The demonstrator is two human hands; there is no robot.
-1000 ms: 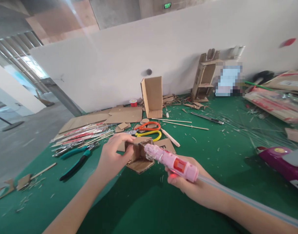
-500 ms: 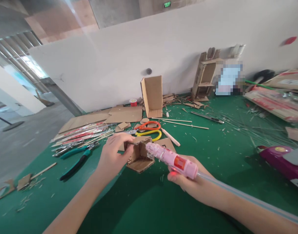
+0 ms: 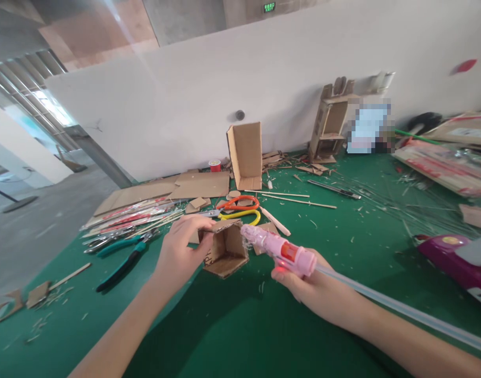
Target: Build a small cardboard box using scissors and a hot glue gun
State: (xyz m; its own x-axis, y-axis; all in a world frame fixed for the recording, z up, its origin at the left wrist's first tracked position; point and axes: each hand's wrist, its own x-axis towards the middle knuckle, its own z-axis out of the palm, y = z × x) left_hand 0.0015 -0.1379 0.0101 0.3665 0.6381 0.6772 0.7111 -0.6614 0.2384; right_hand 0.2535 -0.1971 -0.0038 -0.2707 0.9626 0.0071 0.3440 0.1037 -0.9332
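Note:
My left hand (image 3: 181, 252) grips a small open cardboard box piece (image 3: 227, 249) by its left wall, holding it on the green table (image 3: 240, 325). In my right hand (image 3: 315, 291) is a pink glue gun (image 3: 282, 251), its nozzle at the right edge of the cardboard piece. A clear glue stick (image 3: 401, 314) runs back from the gun over my right forearm.
Scissors with orange and yellow handles (image 3: 240, 208) lie just beyond the piece. Teal pliers (image 3: 124, 257) and a bundle of sticks (image 3: 134, 218) lie to the left. An upright cardboard box (image 3: 246, 155), a cardboard model (image 3: 329, 123) and flat cardboard sheets (image 3: 165, 190) stand farther back. A purple tool (image 3: 457, 262) sits right.
The glue gun has drawn back to the right, out of the cardboard piece to its right edge. My left hand has kept its hold and tilted the piece slightly.

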